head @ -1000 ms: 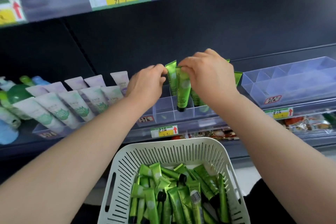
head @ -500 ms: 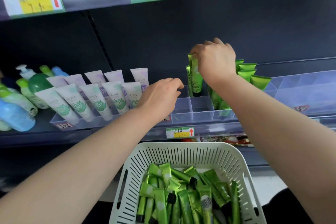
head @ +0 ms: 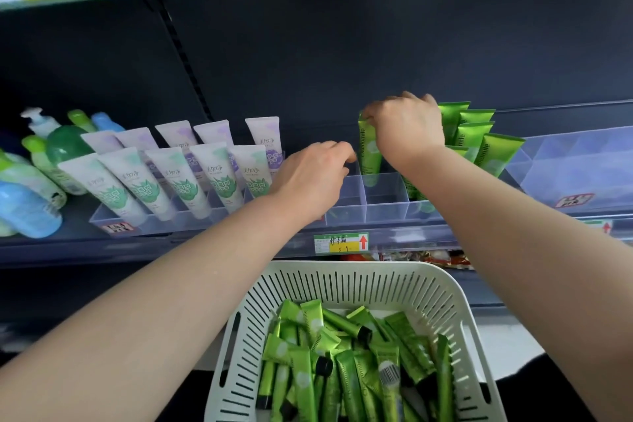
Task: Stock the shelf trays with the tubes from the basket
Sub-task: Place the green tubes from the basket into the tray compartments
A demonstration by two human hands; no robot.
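The basket (head: 342, 279), at lower centre, is cut off by the bottom edge; loose tubes (head: 349, 370) lie piled in it. Above it, the left hand (head: 311, 178) reaches over the clear tray (head: 385, 212) with fingers curled and tips hidden; whether they hold anything cannot be told. Farther up, the right hand (head: 406, 132) pinches the top of an upright green tube (head: 370, 156) standing in a tray compartment.

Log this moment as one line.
right hand grips green tube upright in clear tray | left hand at tray, holds nothing | basket: spare tubes
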